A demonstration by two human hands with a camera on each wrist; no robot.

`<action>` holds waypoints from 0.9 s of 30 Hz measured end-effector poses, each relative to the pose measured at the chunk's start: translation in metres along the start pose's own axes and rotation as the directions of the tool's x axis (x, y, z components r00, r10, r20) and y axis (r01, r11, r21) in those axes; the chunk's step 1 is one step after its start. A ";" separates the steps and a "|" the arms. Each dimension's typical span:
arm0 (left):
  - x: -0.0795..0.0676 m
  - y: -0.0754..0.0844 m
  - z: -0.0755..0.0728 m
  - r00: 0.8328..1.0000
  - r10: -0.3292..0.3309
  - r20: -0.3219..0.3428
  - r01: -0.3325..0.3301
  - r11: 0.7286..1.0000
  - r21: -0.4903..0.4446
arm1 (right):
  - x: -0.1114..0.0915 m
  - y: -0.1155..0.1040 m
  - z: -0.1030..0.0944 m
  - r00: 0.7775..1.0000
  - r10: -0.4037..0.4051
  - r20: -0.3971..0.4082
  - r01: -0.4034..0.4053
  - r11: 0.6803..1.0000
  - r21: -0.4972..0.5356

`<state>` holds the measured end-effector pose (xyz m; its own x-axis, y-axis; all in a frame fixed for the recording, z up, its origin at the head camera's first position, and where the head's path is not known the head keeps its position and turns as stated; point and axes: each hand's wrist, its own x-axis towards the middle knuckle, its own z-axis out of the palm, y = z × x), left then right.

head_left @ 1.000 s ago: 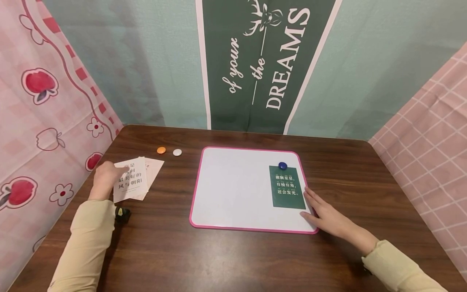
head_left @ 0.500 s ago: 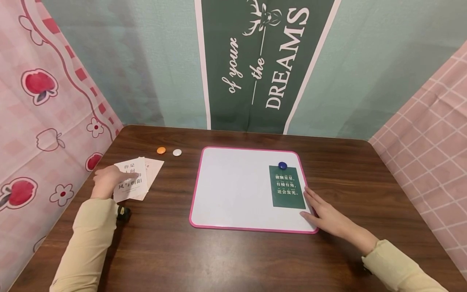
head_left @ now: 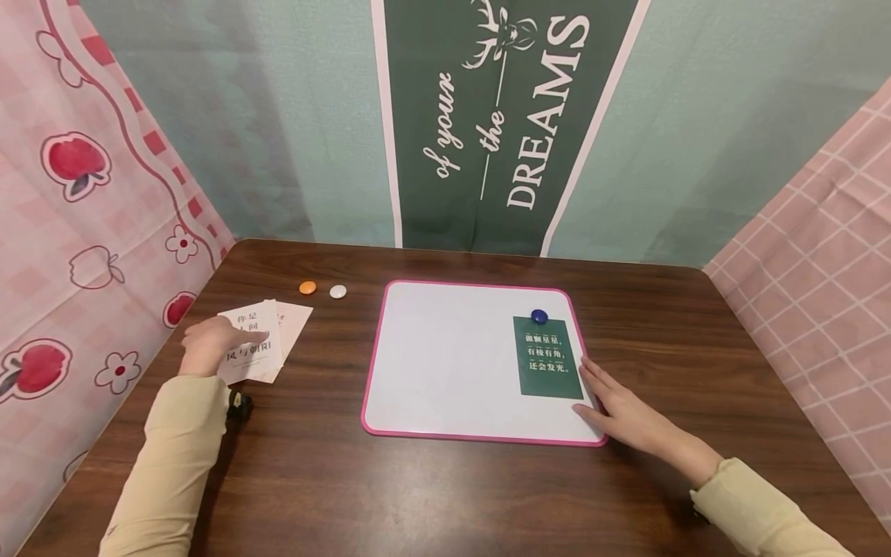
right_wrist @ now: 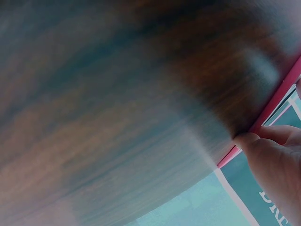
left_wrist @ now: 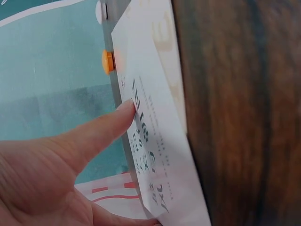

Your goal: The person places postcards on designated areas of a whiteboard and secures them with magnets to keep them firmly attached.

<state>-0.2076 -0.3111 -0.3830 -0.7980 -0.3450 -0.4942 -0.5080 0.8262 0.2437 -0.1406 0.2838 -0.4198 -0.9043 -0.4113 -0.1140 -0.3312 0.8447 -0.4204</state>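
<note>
My left hand [head_left: 209, 343] is at the left side of a white card [head_left: 245, 363] printed with Chinese characters, its thumb stretched out over the print. In the left wrist view the thumb [left_wrist: 108, 125] reaches the lettering and another finger comes to the card's near edge. A pinkish card [head_left: 295, 325] lies partly under the white one. My right hand [head_left: 629, 414] rests on the right edge of a pink-framed whiteboard [head_left: 445, 363], fingers mostly straight. On that board, beside the hand, lies a green card [head_left: 550, 383] with a blue round magnet [head_left: 539, 316] at its top.
An orange magnet [head_left: 308, 288] and a white magnet [head_left: 337, 292] lie on the dark wooden table [head_left: 418, 495] behind the cards. A green-grey curtain [head_left: 313, 155] hangs along the back edge, with pink patterned cloths at both sides.
My left hand has shifted slightly right, and its thumb has swung out and down across the white card's print. The right hand, whiteboard and magnets stay where they were.
</note>
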 end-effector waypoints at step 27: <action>0.000 -0.012 -0.012 0.959 0.133 -0.251 -0.161 0.982 -0.095 | 0.000 0.001 0.001 1.000 -0.001 -0.005 0.001 1.000 -0.009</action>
<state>-0.2048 -0.3265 -0.3761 -0.9140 -0.3328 -0.2322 -0.4015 0.8246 0.3985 -0.1411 0.2843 -0.4215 -0.9055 -0.4102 -0.1090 -0.3342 0.8474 -0.4125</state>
